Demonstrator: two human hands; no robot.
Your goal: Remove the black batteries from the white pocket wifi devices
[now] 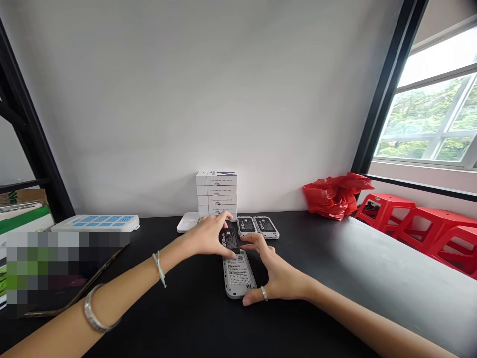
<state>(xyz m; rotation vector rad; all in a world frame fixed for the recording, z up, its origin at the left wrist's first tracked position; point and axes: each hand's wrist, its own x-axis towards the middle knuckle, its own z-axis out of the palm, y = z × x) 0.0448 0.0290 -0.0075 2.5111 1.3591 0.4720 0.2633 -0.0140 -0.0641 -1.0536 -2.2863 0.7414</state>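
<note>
A: What was done by the grips?

B: The left grip was closed over a black battery, with the fingers laid across its top and the thumb near its low edge. The right grip was held wide around a gray case, with the fingertips at the battery's side and the thumb at the case's low end.

A: Where was the battery?

B: It was held just above the gray case, at the case's far end. Part of it was hidden by the fingers, and the printing on the case was left in view.

A: What was placed nearby?

B: Two more gray cases were laid side by side just past the hands, and black patches were seen on them. A stack of white boxes was set behind them on the black counter. A flat white thing was partly hidden by the left grip.

A: And farther off?

B: A red plastic bag was left by the wall. Red stools were stacked under a window.
</note>
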